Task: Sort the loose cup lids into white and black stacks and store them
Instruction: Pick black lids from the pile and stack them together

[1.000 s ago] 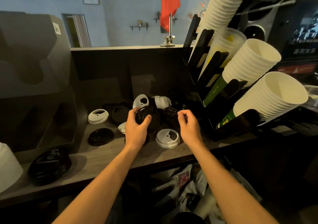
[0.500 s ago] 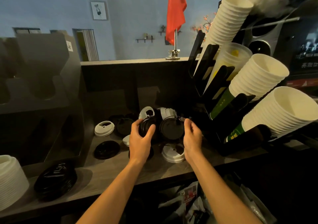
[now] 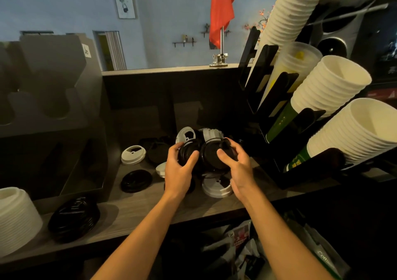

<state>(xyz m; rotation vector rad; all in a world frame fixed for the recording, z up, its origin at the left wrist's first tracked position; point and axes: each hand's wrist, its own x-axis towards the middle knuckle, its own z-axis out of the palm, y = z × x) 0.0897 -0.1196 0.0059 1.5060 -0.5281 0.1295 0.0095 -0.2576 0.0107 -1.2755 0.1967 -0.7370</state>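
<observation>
Both hands are holding black lids up off the shelf (image 3: 150, 211), side by side near its back edge. The left hand (image 3: 178, 172) is curling its fingers around one black lid (image 3: 188, 154); the right hand (image 3: 238, 168) is closing thumb and fingers on a second black lid (image 3: 214, 155). The two lids are standing on edge, faces toward the camera, rims touching or nearly so between the thumbs. Joining them looks like the coming move, so what matters is that each lid is lying straight inward from the other hand, with neither hand nearer.

Counting the loose ones lying on the shelf: two white lids are showing plainly, one (image 3: 133, 154) toward the left and one (image 3: 217, 188) just under the right wrist, plus a third white edge (image 3: 160, 169) peeking out behind the left hand. One white lid (image 3: 185, 134) is leaning upright behind the hands beside a short white stack (image 3: 211, 134). One single black lid (image 3: 136, 180) is lying flat left of the left wrist, and more dark ones behind it are too dim to count. A black stack (image 3: 74, 217) and a white stack (image 3: 15, 217) are sitting at the shelf's left end.
</observation>
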